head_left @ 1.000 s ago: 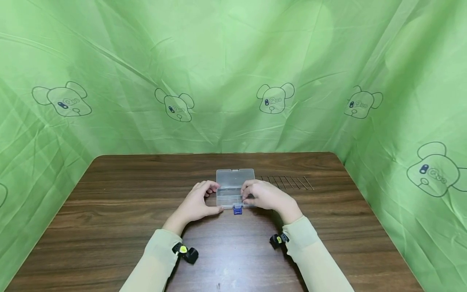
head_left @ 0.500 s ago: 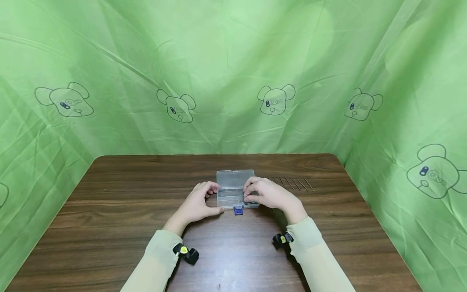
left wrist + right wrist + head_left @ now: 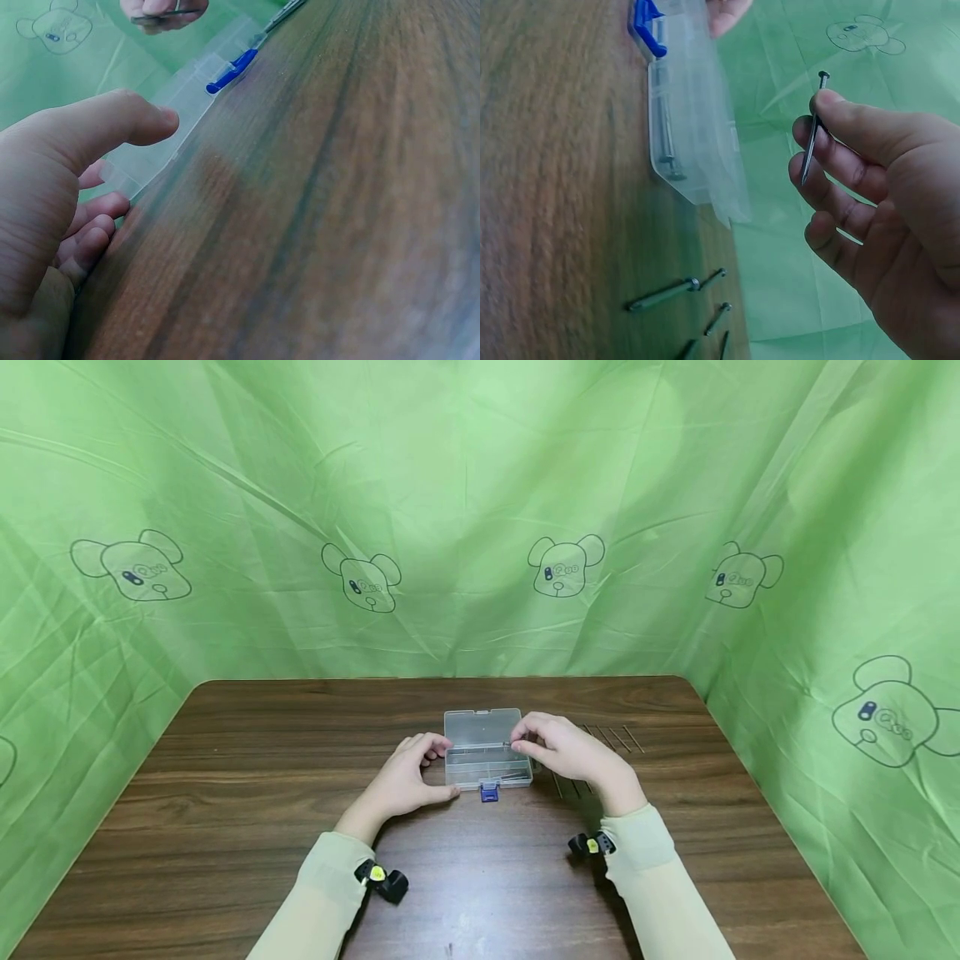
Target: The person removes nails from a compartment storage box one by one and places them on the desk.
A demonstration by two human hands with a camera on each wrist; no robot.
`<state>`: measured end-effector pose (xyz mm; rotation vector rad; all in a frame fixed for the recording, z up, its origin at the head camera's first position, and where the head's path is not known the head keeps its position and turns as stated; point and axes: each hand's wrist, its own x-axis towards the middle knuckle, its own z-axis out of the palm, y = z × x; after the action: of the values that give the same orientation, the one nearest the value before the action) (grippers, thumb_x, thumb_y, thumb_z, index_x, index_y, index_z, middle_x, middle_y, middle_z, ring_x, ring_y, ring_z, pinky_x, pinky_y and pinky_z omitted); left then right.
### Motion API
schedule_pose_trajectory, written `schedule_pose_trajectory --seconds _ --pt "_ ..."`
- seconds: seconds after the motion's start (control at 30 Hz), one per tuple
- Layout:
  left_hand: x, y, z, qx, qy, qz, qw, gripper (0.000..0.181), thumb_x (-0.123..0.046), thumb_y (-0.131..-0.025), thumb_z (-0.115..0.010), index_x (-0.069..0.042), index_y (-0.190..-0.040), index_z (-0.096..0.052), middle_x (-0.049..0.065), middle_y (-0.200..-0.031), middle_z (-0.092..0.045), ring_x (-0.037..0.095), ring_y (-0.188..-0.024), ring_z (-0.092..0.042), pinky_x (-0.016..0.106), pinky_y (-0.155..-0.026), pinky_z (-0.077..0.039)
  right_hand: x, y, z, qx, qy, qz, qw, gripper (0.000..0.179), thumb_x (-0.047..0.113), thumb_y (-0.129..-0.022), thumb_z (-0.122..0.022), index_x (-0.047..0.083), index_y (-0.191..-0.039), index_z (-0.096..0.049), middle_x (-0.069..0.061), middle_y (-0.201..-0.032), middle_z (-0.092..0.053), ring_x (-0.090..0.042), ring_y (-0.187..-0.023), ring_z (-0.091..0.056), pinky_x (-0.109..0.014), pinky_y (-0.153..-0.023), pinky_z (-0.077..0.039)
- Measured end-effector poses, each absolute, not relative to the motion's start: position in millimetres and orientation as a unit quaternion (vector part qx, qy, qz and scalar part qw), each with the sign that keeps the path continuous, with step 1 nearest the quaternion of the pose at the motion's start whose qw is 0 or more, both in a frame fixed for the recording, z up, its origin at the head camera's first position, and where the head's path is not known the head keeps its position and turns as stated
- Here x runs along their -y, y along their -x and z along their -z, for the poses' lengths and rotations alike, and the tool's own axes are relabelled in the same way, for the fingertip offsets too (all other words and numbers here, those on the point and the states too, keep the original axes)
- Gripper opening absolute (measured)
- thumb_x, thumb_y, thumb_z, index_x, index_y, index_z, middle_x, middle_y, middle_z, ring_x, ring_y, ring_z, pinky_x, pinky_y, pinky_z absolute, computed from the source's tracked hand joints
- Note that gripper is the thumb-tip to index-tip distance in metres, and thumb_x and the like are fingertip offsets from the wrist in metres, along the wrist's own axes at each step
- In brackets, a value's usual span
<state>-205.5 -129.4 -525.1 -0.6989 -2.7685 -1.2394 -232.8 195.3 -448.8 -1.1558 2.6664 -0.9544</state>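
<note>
A clear plastic compartment box point(image 3: 468, 768) lies on the table with its lid raised at the back and a blue latch point(image 3: 489, 793) at the front. My left hand point(image 3: 399, 783) grips its left end, thumb at the front edge and fingers at the back corner. Several nails point(image 3: 668, 139) lie in the front right compartment. Between thumb and fingers, my right hand point(image 3: 907, 165) pinches one nail point(image 3: 810, 150), its head up and point down in the right wrist view. In the head view this hand stands over the box's right end.
Loose nails point(image 3: 633, 739) lie in a row right of the box, partly hidden behind the right hand. More nails point(image 3: 557, 785) lie nearer, under the right wrist. A green curtain point(image 3: 465, 635) hangs behind the wooden table point(image 3: 262, 735).
My right hand has come up out of the front right compartment and moved back and right, uncovering the nails there. The left hand keeps its place on the box.
</note>
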Motion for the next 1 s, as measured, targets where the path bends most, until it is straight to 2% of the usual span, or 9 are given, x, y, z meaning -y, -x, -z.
schedule_pose_trajectory --seconds 0.23,0.57,0.77,1.0 --pt "129 205 525 0.89 0.225 0.397 0.015 0.072 -0.034 -0.075 -0.1 -0.013 -0.135 -0.067 0.001 -0.115 -0.064 0.019 -0.105 -0.057 0.04 -0.096 -0.05 -203 233 445 -0.873 0.348 0.338 0.045 0.008 0.015 -0.109 -0.07 0.011 -0.114 -0.074 0.002 -0.102 -0.073 -0.01 -0.09 -0.063 -0.031 -0.082 -0.056" --pt "129 206 525 0.89 0.225 0.397 0.012 0.071 -0.035 -0.076 -0.1 -0.015 -0.135 -0.067 -0.001 -0.114 -0.064 0.018 -0.105 -0.056 0.04 -0.096 -0.05 -219 232 439 -0.879 0.303 0.367 0.031 0.007 0.016 -0.105 -0.076 0.016 -0.111 -0.077 0.01 -0.097 -0.074 -0.011 -0.089 -0.067 -0.03 -0.08 -0.056" --pt "127 205 524 0.888 0.226 0.399 0.008 0.07 -0.034 -0.076 -0.099 -0.015 -0.135 -0.066 -0.002 -0.115 -0.063 0.018 -0.105 -0.056 0.04 -0.096 -0.05 -238 226 436 -0.887 0.257 0.384 0.007 0.014 0.017 -0.105 -0.077 0.014 -0.118 -0.076 0.008 -0.098 -0.074 -0.012 -0.088 -0.069 -0.028 -0.079 -0.057" --pt "129 205 524 0.889 0.227 0.397 0.014 0.07 -0.036 -0.077 -0.099 -0.015 -0.135 -0.067 -0.002 -0.115 -0.063 0.017 -0.105 -0.057 0.04 -0.095 -0.051 -265 215 437 -0.896 0.242 0.372 -0.002 0.013 0.011 -0.103 -0.077 0.012 -0.115 -0.076 0.008 -0.096 -0.075 -0.012 -0.087 -0.069 -0.027 -0.072 -0.056"
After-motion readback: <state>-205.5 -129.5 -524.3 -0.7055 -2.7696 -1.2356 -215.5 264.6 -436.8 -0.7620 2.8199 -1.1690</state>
